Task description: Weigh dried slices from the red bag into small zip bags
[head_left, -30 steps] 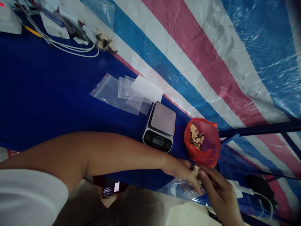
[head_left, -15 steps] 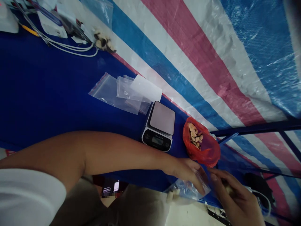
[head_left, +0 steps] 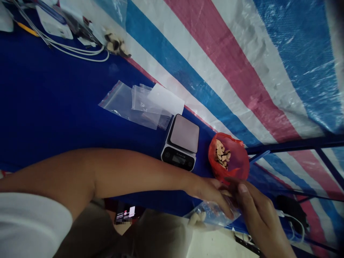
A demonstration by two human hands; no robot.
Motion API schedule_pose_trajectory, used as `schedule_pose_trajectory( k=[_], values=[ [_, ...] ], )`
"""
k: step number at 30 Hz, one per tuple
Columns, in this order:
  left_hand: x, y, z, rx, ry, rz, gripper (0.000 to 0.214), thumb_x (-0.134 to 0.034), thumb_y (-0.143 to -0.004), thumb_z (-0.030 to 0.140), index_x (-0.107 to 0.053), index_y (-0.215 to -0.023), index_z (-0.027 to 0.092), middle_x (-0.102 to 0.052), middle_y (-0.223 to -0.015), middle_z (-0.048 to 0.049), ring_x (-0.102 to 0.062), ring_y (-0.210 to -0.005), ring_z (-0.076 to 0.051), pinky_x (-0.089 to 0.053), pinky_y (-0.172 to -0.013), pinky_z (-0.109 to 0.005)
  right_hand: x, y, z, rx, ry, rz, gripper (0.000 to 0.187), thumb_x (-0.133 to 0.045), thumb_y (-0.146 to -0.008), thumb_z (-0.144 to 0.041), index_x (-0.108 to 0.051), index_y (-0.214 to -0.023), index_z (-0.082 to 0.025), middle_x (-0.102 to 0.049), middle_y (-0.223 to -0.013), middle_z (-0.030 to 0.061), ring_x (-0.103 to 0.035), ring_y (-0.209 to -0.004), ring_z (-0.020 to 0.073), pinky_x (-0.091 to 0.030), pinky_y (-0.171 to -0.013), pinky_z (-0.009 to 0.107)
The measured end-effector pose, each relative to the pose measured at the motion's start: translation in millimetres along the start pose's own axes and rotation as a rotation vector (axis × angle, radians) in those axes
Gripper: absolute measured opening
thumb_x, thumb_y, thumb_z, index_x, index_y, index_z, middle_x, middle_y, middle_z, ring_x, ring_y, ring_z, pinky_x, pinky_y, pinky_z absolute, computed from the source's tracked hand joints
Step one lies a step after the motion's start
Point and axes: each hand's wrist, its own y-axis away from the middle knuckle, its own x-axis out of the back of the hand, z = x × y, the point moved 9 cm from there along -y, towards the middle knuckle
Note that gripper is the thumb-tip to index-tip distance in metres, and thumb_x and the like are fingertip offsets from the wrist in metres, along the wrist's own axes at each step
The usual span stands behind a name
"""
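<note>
My left hand (head_left: 212,195) reaches across the blue table's front edge and pinches the mouth of a small clear zip bag (head_left: 208,215) that hangs below the edge with a few pale pieces in it. My right hand (head_left: 254,209) meets it at the bag's mouth, fingers closed together; what they hold is hidden. Just behind both hands sits a red plastic bag (head_left: 232,159), open, with tan dried pieces (head_left: 221,154) inside. A small digital scale (head_left: 181,143) stands left of the red bag with nothing on its platform.
Several flat clear zip bags and a white slip (head_left: 142,105) lie behind the scale. White cables (head_left: 80,53) and small devices crowd the far left corner. A striped tarp (head_left: 242,64) hangs behind the table. A phone (head_left: 125,213) lies in my lap.
My right hand drew back to the right, away from the clear bag, then returned to its mouth. Pale pieces now lie at the bottom of the bag. The left hand stayed put.
</note>
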Motion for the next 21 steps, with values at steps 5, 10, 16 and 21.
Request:
schedule_pose_trajectory(
  k=[5,10,16,21],
  values=[
    [6.4,2.6,-13.1,0.157,0.007,0.068,0.054,-0.091,-0.031,0.015,-0.07,-0.081,0.018,-0.069,-0.087,-0.0011,-0.065,-0.08,-0.019,-0.055,-0.063,-0.03,1.3,1.2,4.5,0.029,0.047,0.045,0.032,-0.058,-0.097,-0.049,-0.074,-0.088,-0.023,-0.075,-0.086,0.0057,-0.071,-0.075,0.0208,-0.055,-0.061,0.025],
    [5.4,4.3,-11.5,0.181,0.042,0.065,0.054,-0.088,-0.029,0.01,-0.07,-0.08,0.018,-0.068,-0.082,-0.0008,-0.063,-0.078,-0.018,-0.053,-0.063,-0.029,13.3,6.1,15.6,-0.023,-0.003,0.11,0.032,-0.065,-0.092,-0.052,-0.078,-0.096,-0.023,-0.078,-0.087,0.0055,-0.072,-0.066,0.0197,-0.057,-0.056,0.023],
    [7.0,9.9,-0.4,0.136,0.229,0.057,0.047,-0.08,-0.043,0.022,-0.065,-0.087,0.019,-0.067,-0.074,0.0018,-0.062,-0.065,-0.015,-0.051,-0.059,-0.026,-1.3,17.1,25.9,-0.106,-0.111,-0.153,0.037,-0.079,-0.079,-0.053,-0.081,-0.1,-0.023,-0.076,-0.075,0.003,-0.071,-0.064,0.0197,-0.057,-0.056,0.022],
    [-0.2,11.1,17.8,0.203,0.264,-0.094,0.04,-0.079,-0.051,0.029,-0.063,-0.086,0.019,-0.066,-0.07,0.0008,-0.065,-0.065,-0.018,-0.053,-0.062,-0.029,-1.8,13.1,23.4,-0.125,-0.078,-0.181,0.035,-0.075,-0.082,-0.055,-0.081,-0.092,-0.022,-0.065,-0.059,-0.0005,-0.055,-0.047,0.0131,-0.045,-0.043,0.02]
  ],
)
